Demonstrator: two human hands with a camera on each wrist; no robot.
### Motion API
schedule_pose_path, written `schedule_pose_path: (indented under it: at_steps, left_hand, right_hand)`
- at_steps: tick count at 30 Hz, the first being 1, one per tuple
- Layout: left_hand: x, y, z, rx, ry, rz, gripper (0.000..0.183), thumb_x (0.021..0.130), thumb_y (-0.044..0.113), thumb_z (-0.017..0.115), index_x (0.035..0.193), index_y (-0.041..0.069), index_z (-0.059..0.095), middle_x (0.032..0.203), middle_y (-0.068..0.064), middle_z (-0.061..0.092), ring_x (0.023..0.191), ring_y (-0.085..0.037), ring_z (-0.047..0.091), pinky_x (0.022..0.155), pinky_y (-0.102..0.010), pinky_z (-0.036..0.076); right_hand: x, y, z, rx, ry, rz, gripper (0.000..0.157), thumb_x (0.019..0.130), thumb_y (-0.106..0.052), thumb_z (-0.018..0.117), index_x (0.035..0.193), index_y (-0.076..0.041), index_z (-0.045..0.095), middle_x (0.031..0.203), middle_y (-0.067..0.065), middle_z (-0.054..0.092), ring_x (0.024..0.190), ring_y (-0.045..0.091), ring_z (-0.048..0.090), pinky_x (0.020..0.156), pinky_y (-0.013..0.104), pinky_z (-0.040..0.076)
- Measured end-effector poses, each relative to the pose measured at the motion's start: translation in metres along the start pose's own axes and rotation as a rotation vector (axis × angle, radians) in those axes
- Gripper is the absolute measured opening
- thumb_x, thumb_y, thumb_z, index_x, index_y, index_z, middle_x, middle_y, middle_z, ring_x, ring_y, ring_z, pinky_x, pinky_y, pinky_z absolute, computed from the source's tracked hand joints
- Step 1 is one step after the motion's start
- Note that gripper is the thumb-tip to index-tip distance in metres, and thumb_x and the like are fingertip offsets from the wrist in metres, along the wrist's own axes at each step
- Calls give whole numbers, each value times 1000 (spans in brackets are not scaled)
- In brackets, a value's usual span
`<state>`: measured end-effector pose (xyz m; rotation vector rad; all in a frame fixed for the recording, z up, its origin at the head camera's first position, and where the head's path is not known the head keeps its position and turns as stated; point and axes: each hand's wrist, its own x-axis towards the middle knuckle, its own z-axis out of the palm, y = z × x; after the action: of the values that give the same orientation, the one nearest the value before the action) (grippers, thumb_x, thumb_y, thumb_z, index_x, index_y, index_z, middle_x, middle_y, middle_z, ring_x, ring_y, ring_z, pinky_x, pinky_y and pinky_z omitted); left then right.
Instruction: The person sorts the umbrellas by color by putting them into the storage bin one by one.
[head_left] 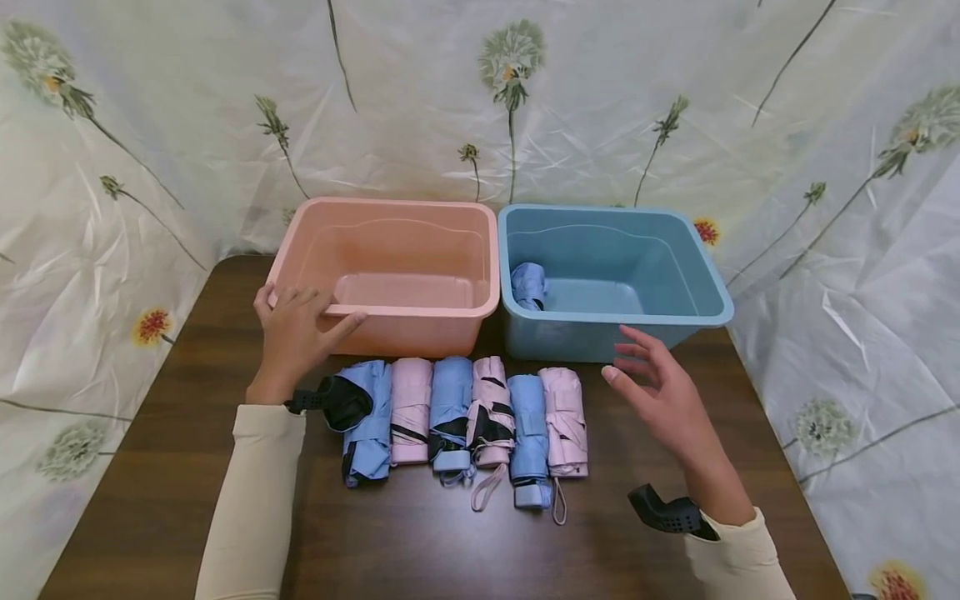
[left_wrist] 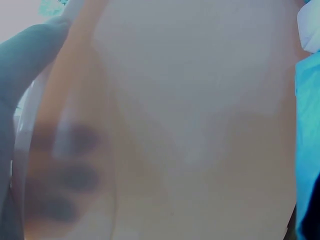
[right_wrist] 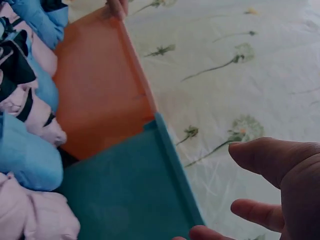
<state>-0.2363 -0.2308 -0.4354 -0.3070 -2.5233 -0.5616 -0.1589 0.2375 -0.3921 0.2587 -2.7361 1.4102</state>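
My left hand (head_left: 296,337) grips the front rim of the pink plastic bin (head_left: 405,333) near its left corner. In the left wrist view its fingers show as dark shapes through the bin wall (left_wrist: 200,100), the thumb (left_wrist: 37,50) on the near side. Beside it lies a blue folded umbrella (head_left: 371,417), partly covered by the black wrist strap. My right hand (head_left: 660,392), fingers spread and holding nothing, hovers by the front of the blue bin (head_left: 570,337). Inside that bin, at its left end, rests a blue folded umbrella (head_left: 528,285).
Several folded umbrellas, blue (head_left: 529,425) and pink (head_left: 564,421) by turns, lie side by side in front of the bins. The bins stand close together on a dark wooden table (head_left: 450,550). Behind and beside it hangs a flowered sheet (head_left: 405,108).
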Motion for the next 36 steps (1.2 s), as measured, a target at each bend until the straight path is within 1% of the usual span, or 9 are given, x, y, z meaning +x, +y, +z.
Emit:
schedule_pose_path:
  at_steps: [4,7,13,16,22,29,32,36]
  left_hand:
    - [1,1,-1,-3,4,5,45,79,54,72,79,9,62,74,-8,54,84,-28,49,105,-63,10]
    - [1,1,-1,-5,3,9,45,79,54,72,78,10,62,74,-7,52,83,-28,48,105,-63,10]
    - [2,1,-1,-10,11,17,43,79,52,72,78,11,61,73,-8,52,81,-26,48,105,-63,10]
    - [1,0,-1,-10,13,13,42,78,52,73,79,11,61,74,-8,52,80,-25,48,104,-63,10]
    - [-2,0,1,0,11,20,43,78,53,72,80,11,62,75,-8,53,84,-27,50,104,-64,10]
    - [-6,-3,1,8,30,14,43,78,52,73,79,10,63,77,-6,55,84,-26,49,105,-63,10]
    - [-6,-3,2,5,28,20,42,78,50,73,80,10,63,77,-7,55,85,-27,50,105,-63,11]
    - [-3,-2,2,7,31,29,42,79,50,73,83,9,64,79,-8,56,87,-29,51,105,-63,10]
  right_hand:
    - [-6,14,8,-19,-23,29,62,94,-32,63,148,-18,35,134,17,51,119,36,55,85,55,49]
    - [-11,25,13,-41,-44,63,63,94,-35,63,148,-18,34,133,18,52,118,37,55,84,57,50]
    - [-19,42,20,-47,-86,159,67,93,-42,62,148,-18,32,135,19,50,120,39,52,87,59,47]
    - [-21,48,24,-42,-100,189,69,92,-43,63,148,-18,32,136,21,49,121,40,52,87,59,48]
    - [-22,58,34,0,-120,216,68,92,-40,64,147,-16,32,136,25,48,120,43,52,87,56,49]
    - [-22,67,48,90,-142,280,69,92,-34,66,147,-15,30,137,28,45,119,46,51,80,45,55]
    - [-23,71,51,111,-150,307,71,91,-35,67,148,-15,29,138,28,43,118,46,51,79,43,55]
    - [-22,76,54,133,-159,318,72,91,-34,67,148,-15,28,137,29,43,116,46,52,77,43,56]
